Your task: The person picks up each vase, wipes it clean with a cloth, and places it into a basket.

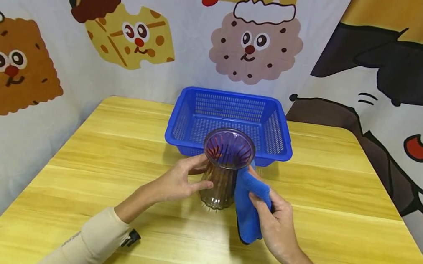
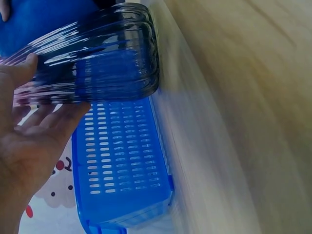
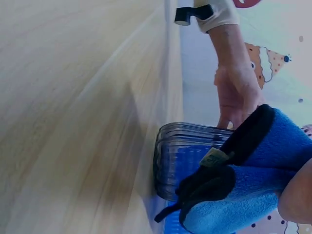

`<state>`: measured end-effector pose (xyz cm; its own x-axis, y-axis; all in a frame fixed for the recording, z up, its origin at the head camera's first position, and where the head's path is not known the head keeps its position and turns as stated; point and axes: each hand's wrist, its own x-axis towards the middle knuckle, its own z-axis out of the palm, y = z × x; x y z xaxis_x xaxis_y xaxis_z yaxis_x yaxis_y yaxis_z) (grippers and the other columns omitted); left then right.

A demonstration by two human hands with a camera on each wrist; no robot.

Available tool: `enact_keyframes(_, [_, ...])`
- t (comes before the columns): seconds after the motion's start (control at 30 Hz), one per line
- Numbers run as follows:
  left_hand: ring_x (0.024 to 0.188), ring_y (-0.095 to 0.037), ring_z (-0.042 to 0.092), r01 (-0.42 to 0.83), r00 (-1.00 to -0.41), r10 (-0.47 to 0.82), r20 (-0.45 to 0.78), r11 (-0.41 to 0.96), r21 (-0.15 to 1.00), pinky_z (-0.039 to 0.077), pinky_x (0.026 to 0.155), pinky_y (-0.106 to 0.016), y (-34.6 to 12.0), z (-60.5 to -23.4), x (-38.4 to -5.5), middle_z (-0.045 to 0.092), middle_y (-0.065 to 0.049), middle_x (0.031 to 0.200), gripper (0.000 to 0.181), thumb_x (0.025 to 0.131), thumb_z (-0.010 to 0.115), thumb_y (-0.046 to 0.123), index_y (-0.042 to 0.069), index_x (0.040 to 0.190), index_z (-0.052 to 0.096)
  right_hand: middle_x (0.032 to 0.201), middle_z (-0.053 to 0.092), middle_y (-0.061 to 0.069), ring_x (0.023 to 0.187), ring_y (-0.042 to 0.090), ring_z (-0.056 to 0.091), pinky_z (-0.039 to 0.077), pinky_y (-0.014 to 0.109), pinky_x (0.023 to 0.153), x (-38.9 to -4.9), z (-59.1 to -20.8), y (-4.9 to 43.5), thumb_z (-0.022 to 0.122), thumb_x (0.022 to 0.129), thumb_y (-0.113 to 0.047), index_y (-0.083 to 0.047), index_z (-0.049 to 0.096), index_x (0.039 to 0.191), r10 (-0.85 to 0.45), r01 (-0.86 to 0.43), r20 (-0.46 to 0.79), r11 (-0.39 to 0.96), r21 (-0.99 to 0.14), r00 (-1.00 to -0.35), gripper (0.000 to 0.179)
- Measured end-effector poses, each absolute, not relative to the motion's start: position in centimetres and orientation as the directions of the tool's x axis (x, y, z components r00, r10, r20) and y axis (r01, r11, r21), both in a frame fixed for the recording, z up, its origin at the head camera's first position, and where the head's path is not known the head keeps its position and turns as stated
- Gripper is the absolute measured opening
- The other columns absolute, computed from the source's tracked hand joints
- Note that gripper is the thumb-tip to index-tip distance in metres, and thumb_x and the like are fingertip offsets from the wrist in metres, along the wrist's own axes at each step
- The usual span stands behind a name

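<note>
A ribbed glass vase [image 1: 219, 187], purple toward its flared rim and clear lower down, is upright in front of the basket. My left hand [image 1: 180, 181] grips its left side, thumb in front and fingers behind, as the left wrist view also shows. In my right hand [image 1: 279, 222] is a folded blue cloth [image 1: 251, 206] with dark edging, pinched between thumb and fingers and held against the vase's right side. The cloth hides part of the right fingers. A small tag [image 3: 214, 157] shows on the cloth in the right wrist view.
Behind the vase stands a blue plastic basket [image 1: 229, 148] with slotted walls, on a yellow wood-grain table [image 1: 120, 141]. A cloth backdrop [image 1: 190, 29] with cartoon prints hangs at the table's back and sides. A black strap end [image 1: 132, 238] sticks out at the left sleeve.
</note>
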<state>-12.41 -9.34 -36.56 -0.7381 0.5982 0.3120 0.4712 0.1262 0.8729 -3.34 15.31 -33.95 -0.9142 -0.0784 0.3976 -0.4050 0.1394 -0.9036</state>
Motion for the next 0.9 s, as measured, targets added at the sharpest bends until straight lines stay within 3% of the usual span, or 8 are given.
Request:
enact_keyframes(0.27, [0.129, -0.031, 0.055, 0.498, -0.734, 0.577, 0.359, 0.097, 0.862, 0.053, 0.100, -0.033, -9.2, -36.7, -12.5, 0.050, -0.015, 0.149, 0.080, 0.082, 0.080, -0.008, 0.001, 0.152, 0.043, 0.150, 0.050, 0.014, 0.140, 0.029, 0.043, 0.040, 0.030, 0.114, -3.9, -35.1, 15.1, 0.060, 0.091, 0.019, 0.000, 0.059, 0.141, -0.173, -0.569, 0.543, 0.182, -0.802, -0.821, 0.053])
enact_keyframes(0.57, [0.126, -0.031, 0.058, 0.487, -0.740, 0.568, 0.360, 0.084, 0.869, 0.055, 0.097, -0.034, -9.1, -37.2, -12.5, 0.055, -0.016, 0.145, 0.078, 0.079, 0.083, -0.008, -0.001, 0.149, 0.047, 0.146, 0.054, 0.016, 0.135, 0.034, 0.048, 0.040, 0.035, 0.115, -4.3, -36.1, 15.1, 0.065, 0.085, 0.014, 0.002, 0.060, 0.138, -0.199, -0.698, 0.678, 0.345, -0.628, -0.708, 0.055])
enact_keyframes(0.9, [0.126, -0.030, 0.057, 0.508, -0.737, 0.548, 0.395, 0.064, 0.859, 0.057, 0.095, -0.035, -9.1, -37.1, -12.6, 0.057, -0.015, 0.142, 0.079, 0.075, 0.087, -0.006, -0.003, 0.145, 0.051, 0.146, 0.054, 0.014, 0.135, 0.033, 0.049, 0.039, 0.036, 0.116, -4.5, -36.1, 15.7, 0.063, 0.085, 0.011, 0.001, 0.063, 0.136, -0.245, -0.681, 0.646, 0.417, -0.602, -0.722, 0.052])
